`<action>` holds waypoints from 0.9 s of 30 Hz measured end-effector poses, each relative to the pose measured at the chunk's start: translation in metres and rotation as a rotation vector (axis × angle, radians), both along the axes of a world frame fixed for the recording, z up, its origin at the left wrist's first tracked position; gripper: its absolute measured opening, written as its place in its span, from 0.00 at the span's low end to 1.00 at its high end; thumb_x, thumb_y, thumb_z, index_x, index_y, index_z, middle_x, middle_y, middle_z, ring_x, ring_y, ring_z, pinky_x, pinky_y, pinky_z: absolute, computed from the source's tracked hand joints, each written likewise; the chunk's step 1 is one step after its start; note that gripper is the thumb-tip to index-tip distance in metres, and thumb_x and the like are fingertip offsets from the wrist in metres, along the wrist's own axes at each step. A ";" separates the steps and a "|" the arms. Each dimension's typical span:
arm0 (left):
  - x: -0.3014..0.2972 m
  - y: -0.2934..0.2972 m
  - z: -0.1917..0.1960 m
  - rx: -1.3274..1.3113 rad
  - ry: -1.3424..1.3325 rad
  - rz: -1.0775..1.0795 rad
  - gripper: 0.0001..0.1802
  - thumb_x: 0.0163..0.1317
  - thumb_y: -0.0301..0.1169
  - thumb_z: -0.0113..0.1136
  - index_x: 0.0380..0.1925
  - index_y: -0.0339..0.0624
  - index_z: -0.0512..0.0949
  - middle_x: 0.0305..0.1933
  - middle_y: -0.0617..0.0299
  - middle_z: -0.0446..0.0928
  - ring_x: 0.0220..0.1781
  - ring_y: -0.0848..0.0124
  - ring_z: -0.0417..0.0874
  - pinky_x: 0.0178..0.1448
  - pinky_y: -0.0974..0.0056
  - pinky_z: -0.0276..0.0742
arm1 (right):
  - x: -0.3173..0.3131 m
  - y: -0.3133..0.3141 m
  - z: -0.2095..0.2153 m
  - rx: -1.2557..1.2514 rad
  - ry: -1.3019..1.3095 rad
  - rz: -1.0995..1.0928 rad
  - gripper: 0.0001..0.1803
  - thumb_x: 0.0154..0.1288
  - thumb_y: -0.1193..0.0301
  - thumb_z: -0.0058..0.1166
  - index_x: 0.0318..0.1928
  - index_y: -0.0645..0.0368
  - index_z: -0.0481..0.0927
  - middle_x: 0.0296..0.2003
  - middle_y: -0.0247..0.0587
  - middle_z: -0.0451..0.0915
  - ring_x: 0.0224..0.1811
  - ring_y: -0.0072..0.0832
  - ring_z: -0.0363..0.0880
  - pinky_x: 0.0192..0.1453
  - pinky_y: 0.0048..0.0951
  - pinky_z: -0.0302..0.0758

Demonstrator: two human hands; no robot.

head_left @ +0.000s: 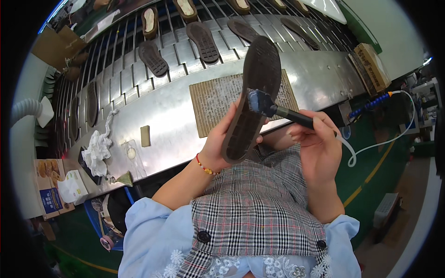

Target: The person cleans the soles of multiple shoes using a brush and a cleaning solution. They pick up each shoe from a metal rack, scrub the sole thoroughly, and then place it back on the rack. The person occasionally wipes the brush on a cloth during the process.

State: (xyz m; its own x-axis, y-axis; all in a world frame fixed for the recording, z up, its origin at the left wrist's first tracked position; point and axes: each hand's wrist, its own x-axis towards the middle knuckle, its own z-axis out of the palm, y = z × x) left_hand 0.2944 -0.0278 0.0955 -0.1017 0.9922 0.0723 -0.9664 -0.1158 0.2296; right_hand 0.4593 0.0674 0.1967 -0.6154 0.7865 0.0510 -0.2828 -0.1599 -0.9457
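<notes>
A dark brown shoe sole (pixel 262 60) is held up in my left hand (pixel 220 139), whose fingers wrap round its lower half. In my right hand (pixel 322 143) is a brush (pixel 294 116) with a black handle, and a thin pale tube runs from the handle's end. The brush's bluish-white bristles (pixel 256 101) touch the middle of the sole. Beneath the sole, a ridged cardboard sheet (pixel 213 104) with whitish smears lies on the metal bench (pixel 171 116).
Several soles (pixel 202 41) lie on the slatted metal conveyor (pixel 178 51) beyond the bench, with shoes (pixel 149 22) farther back. Crumpled white tissue (pixel 97 153) and a small tan block (pixel 145 136) are at left. A cardboard box (pixel 371 67) and blue jointed hose (pixel 368 105) stand at right.
</notes>
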 end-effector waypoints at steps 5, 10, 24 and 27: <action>0.002 -0.009 0.043 0.034 0.454 0.471 0.32 0.78 0.52 0.27 0.74 0.48 0.54 0.76 0.51 0.57 0.63 0.68 0.73 0.55 0.63 0.79 | -0.007 -0.025 0.034 1.017 -0.138 0.045 0.17 0.58 0.79 0.60 0.49 0.72 0.79 0.36 0.50 0.84 0.33 0.30 0.84 0.40 0.26 0.80; -0.001 -0.021 0.044 -0.013 0.676 0.756 0.35 0.76 0.56 0.28 0.76 0.52 0.43 0.76 0.51 0.55 0.57 0.70 0.74 0.53 0.66 0.78 | -0.021 -0.040 0.044 1.219 -0.036 0.113 0.21 0.50 0.81 0.64 0.47 0.73 0.79 0.35 0.49 0.83 0.31 0.37 0.83 0.36 0.28 0.82; -0.016 -0.035 0.039 0.021 0.520 1.101 0.43 0.69 0.65 0.38 0.73 0.47 0.51 0.63 0.50 0.68 0.48 0.64 0.82 0.33 0.66 0.88 | -0.031 -0.057 0.043 1.153 0.123 0.171 0.18 0.47 0.82 0.65 0.43 0.73 0.81 0.35 0.51 0.84 0.33 0.37 0.84 0.35 0.28 0.83; -0.022 -0.043 0.048 -0.098 0.625 1.140 0.44 0.68 0.67 0.36 0.72 0.46 0.53 0.61 0.52 0.69 0.48 0.69 0.81 0.32 0.68 0.87 | -0.027 -0.062 0.040 1.152 0.168 0.257 0.20 0.47 0.82 0.65 0.45 0.71 0.81 0.36 0.51 0.84 0.33 0.36 0.85 0.36 0.29 0.83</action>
State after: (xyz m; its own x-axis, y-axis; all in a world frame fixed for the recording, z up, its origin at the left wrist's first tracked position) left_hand 0.2726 -0.0712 0.1430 -0.8605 0.3741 0.3459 -0.0635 -0.7523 0.6558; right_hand 0.4321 0.0056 0.2371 -0.6663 0.0792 0.7414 -0.5009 0.6890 -0.5238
